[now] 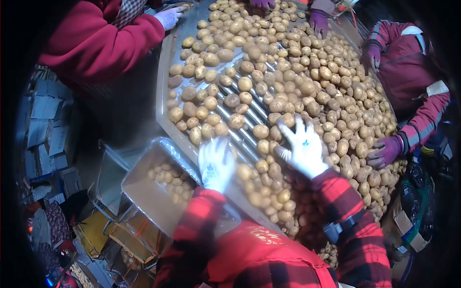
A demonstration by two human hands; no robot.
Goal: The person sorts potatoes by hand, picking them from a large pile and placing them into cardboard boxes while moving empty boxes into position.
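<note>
Potatoes (325, 73) lie heaped on the metal table (163, 103) | right hand (305, 146): fingers spread open over them | left hand (216, 163): blurred, grip I cannot tell | step seems sorting by hand; next move probably calls for gentle, selective picking

I see red-and-black checked sleeves (367, 249), a red apron (259, 257) with pale print (265, 235), and white gloves (307, 151), each bearing a bluish mark (306, 142) on the back. A dark strap (353, 220) with a boxy case (332, 233) circles the right sleeve.
</note>
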